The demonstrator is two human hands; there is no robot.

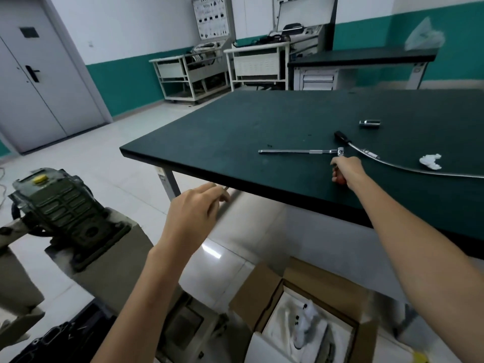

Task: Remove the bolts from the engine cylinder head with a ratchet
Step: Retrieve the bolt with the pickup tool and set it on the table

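Right hand [345, 170] grips ratchet [341, 152] (red handle); left hand [193, 213] loosely curled.

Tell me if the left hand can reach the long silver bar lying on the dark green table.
Probably yes. The left hand hovers by the dark green table's near edge, and the long silver bar lies on open tabletop beyond it. The right hand, gripping a red-handled tool, sits only at its right end.

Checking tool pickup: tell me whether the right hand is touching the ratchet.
Touching. The head view shows the right hand gripping the ratchet by its red handle, fingers curled round it with no gap.
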